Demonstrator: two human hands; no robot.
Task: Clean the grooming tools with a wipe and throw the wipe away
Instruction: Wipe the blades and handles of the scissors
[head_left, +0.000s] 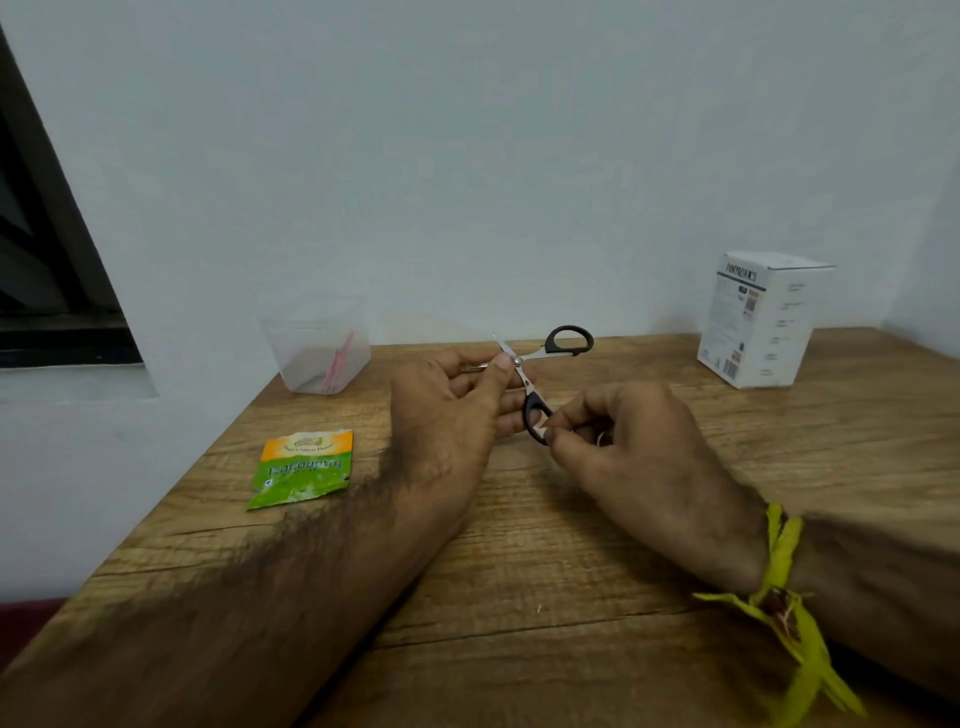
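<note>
Small scissors (563, 344) with black handles and steel blades are spread open above the wooden table (519, 571). My left hand (452, 421) holds them at the pivot, thumb pressed on the blades near the screw. My right hand (623, 457) pinches the lower black handle loop, and a bit of white material shows between its fingers; I cannot tell if it is the wipe. A torn green and orange wipe sachet (304, 467) lies flat on the table to the left of my left hand.
A translucent plastic cup (317, 348) with pink sticks inside stands at the table's back left by the wall. A white cardboard box (761, 319) stands at the back right. A dark window frame (47, 249) is on the left wall.
</note>
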